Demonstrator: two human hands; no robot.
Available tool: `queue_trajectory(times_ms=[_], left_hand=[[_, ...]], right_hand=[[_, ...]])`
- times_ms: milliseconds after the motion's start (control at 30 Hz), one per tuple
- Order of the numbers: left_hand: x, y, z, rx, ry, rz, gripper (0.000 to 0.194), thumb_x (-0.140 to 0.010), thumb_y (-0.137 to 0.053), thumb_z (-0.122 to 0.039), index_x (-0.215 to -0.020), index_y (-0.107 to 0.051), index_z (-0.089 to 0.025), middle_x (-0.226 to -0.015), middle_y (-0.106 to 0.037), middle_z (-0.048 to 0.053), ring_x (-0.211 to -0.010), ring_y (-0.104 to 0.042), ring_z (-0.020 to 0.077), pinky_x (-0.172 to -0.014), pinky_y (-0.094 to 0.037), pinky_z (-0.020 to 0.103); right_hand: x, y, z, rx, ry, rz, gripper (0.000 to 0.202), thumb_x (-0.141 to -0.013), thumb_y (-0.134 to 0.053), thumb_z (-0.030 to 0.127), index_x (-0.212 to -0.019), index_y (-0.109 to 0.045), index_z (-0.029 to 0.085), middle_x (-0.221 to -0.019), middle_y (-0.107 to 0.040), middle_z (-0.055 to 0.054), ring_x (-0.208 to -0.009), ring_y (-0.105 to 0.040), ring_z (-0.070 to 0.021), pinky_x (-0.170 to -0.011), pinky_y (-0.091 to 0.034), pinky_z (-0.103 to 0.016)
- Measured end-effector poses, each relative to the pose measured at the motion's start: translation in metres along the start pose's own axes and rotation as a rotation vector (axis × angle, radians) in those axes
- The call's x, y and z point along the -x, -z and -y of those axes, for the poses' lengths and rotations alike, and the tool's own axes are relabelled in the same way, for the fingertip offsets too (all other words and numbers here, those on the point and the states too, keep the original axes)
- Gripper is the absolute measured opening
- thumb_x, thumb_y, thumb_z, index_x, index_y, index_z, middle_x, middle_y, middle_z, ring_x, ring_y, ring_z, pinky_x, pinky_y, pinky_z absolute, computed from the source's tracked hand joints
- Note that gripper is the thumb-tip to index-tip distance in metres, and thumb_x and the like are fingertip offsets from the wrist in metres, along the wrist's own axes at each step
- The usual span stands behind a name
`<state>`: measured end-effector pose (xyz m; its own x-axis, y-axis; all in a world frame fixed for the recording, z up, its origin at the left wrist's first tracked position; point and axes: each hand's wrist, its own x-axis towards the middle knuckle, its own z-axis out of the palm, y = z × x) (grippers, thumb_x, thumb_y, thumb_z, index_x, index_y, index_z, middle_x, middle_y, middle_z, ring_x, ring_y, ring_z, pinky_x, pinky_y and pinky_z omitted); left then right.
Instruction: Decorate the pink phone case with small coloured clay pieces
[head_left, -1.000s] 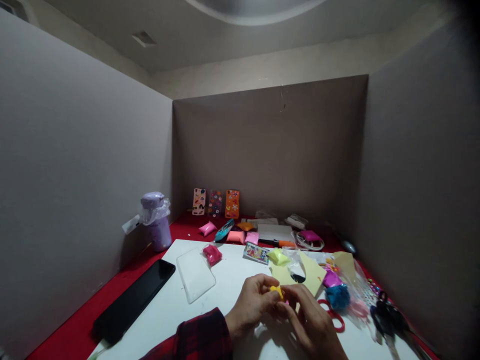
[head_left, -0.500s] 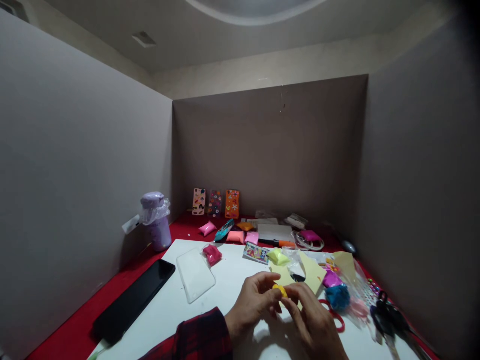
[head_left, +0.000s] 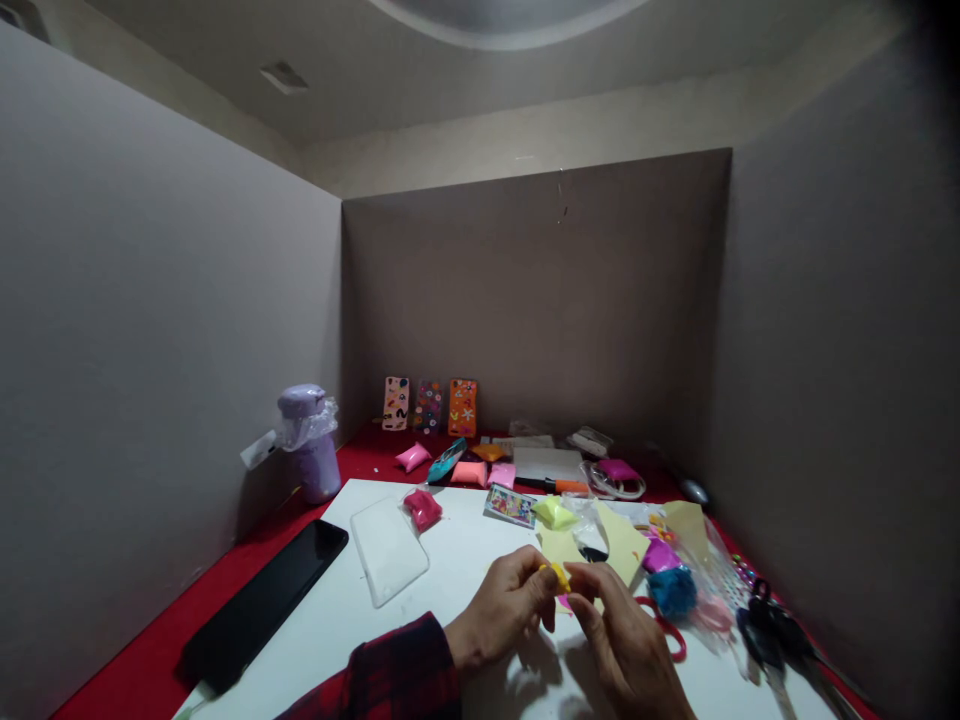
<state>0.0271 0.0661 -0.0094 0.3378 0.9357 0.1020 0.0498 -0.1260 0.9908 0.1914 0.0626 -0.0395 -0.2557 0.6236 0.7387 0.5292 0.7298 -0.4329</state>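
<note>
a small soft yellow clay lump (head_left: 559,575), rounded and matte, sits pinched between the fingertips of the left hand (head_left: 504,612) and right hand (head_left: 626,645), which meet over the smooth white table (head_left: 450,580). a clear glossy phone case (head_left: 388,548) lies left of the hands, fuzzy blue clay (head_left: 673,591) to their right.

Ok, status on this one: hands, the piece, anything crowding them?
Left hand and right hand both pinching the yellow clay above the white sheet. Red scissors by the right hand. Clear case off left.
</note>
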Motion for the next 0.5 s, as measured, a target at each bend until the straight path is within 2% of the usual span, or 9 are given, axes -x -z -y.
queue_trajectory(times_ms=[100, 200, 333, 500], left_hand=[[-0.0006, -0.0018, -0.0011, 0.037, 0.017, -0.001, 0.046, -0.078, -0.053, -0.062, -0.076, -0.050, -0.016, -0.053, -0.050, -0.005, -0.043, -0.037, 0.0065, -0.045, -0.027, 0.020], [0.0010, -0.0042, -0.0033, 0.056, 0.039, 0.032, 0.049, -0.074, -0.057, -0.064, -0.074, -0.051, -0.016, -0.053, -0.049, -0.004, -0.043, -0.038, 0.0063, -0.043, -0.026, 0.020], [0.0026, -0.0049, -0.0057, 0.057, 0.067, 0.095, 0.051, -0.072, -0.057, -0.066, -0.071, -0.051, -0.016, -0.050, -0.047, -0.005, -0.042, -0.038, 0.0069, -0.043, -0.025, 0.020], [0.0026, 0.0000, -0.0085, 0.029, 0.069, 0.187, 0.054, -0.073, -0.053, -0.069, -0.066, -0.050, -0.016, -0.054, -0.048, -0.004, -0.047, -0.041, 0.0071, -0.047, -0.028, 0.020]], right_hand=[[0.0019, -0.0002, -0.0005, 0.099, -0.029, -0.006, 0.030, -0.096, -0.031, 0.045, -0.091, -0.050, 0.022, -0.070, -0.060, -0.001, -0.058, -0.063, -0.0172, -0.049, -0.048, -0.026], [0.0044, -0.0033, -0.0027, 0.156, -0.008, 0.066, 0.041, -0.095, -0.027, 0.053, -0.074, -0.046, 0.023, -0.060, -0.057, 0.000, -0.050, -0.059, -0.0169, -0.043, -0.044, -0.026], [0.0066, -0.0054, -0.0036, 0.135, 0.031, 0.160, 0.044, -0.098, -0.024, 0.047, -0.073, -0.050, 0.022, -0.063, -0.060, -0.002, -0.054, -0.061, -0.0171, -0.047, -0.045, -0.025], [0.0054, 0.0001, -0.0001, 0.092, 0.055, 0.184, 0.043, -0.099, -0.025, 0.040, -0.073, -0.053, 0.020, -0.064, -0.061, -0.004, -0.057, -0.061, -0.0166, -0.051, -0.045, -0.025]])
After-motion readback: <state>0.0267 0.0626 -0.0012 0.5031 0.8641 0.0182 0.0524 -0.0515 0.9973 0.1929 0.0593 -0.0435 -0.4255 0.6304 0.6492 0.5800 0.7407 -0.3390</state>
